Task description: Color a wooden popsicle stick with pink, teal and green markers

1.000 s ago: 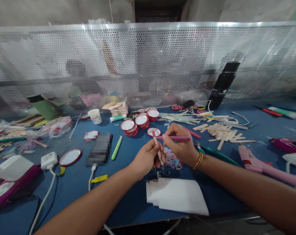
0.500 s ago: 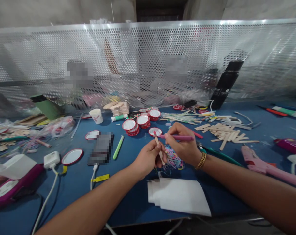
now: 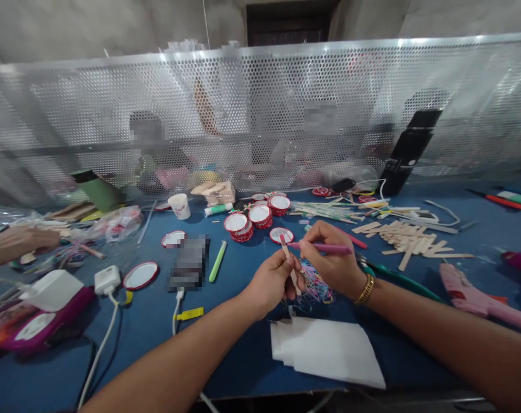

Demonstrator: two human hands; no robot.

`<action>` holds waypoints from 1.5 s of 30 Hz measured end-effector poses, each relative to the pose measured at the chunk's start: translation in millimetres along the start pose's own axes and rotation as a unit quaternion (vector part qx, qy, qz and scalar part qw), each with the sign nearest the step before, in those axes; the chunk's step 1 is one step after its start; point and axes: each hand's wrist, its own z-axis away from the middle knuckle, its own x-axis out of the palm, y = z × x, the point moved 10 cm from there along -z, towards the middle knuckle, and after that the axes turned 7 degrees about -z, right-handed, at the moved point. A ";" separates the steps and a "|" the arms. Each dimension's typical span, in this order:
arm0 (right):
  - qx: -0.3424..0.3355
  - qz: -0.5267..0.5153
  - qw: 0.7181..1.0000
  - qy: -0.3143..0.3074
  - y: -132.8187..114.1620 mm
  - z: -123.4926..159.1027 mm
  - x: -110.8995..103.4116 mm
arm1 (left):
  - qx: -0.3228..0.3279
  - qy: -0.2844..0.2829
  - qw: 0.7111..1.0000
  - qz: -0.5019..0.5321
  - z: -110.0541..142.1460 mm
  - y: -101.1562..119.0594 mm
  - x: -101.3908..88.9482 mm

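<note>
My left hand (image 3: 269, 282) pinches a wooden craft stick (image 3: 285, 245) upright and tilted; its top end is coloured pink. In my right hand (image 3: 333, 261) is a pink-purple marker (image 3: 331, 249), held sideways like a pen with its tip at the stick's upper part. Behind the hands lies a tangle of coloured cords (image 3: 315, 281), partly covered by them. A red-rimmed white round lid (image 3: 282, 234) rests just past the stick. Folded white paper (image 3: 329, 350) lies on the blue table (image 3: 243, 367) below my wrists.
Loose craft sticks (image 3: 409, 241) and a pink glue gun (image 3: 462, 289) lie right. Stacked red-rimmed rounds (image 3: 240, 227), a white cup (image 3: 179, 206), a green marker (image 3: 218, 261) and a charging phone (image 3: 189, 262) are left of centre. Another person's hand (image 3: 22, 244) reaches in at far left.
The view has shifted, so the tabletop sits further right and slightly lower. Another person's hand has come in at far left. Both my hands keep their holds; the stick's pink end looks darker.
</note>
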 end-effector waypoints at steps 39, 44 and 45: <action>-0.011 0.003 1.000 0.014 -9.2 -7.6 -5.2 | 0.019 -0.004 1.000 -0.006 -1.6 2.8 -3.0; -0.011 0.006 1.000 -0.007 -10.7 -5.9 0.2 | 0.017 -0.011 1.000 -0.013 -2.1 1.1 -1.3; -0.008 0.009 1.000 -0.006 -10.2 -5.9 0.0 | 0.017 -0.009 1.000 -0.015 -2.2 0.6 -1.8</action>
